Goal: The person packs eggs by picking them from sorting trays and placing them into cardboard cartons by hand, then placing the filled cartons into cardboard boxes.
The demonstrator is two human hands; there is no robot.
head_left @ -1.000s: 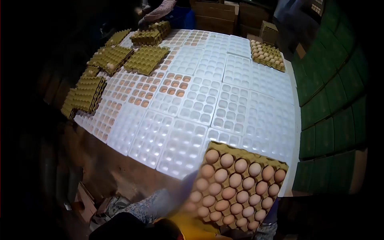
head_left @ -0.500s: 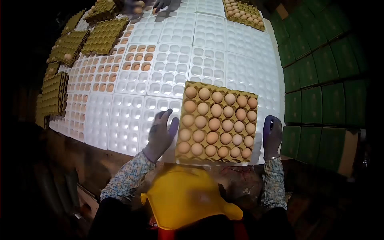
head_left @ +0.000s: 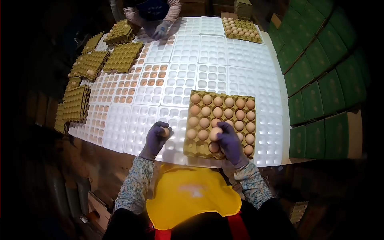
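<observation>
My left hand (head_left: 153,143), in a purple glove, is closed around a brown egg (head_left: 165,132) just left of a cardboard egg tray (head_left: 195,149). Over the tray's lower part, my gloved right hand (head_left: 233,147) pinches another egg (head_left: 215,134) between thumb and fingers. Rows of eggs fill most of the tray; two cups at its near left corner hold none. The fingers hide some eggs on the right side. Below and around it lie white trays (head_left: 174,100) with square pockets.
Stacked egg trays (head_left: 76,103) line the left edge; a part-filled tray (head_left: 242,30) sits at the far right. Some white pockets contain eggs (head_left: 153,75). Green boxes (head_left: 313,104) stand along the right. Across the table is a co-worker's gloved hand (head_left: 161,30).
Both hands were open on either side of the egg tray; now each grips an egg. The right hand has moved left over the tray. The view has tilted up, showing more of the co-worker.
</observation>
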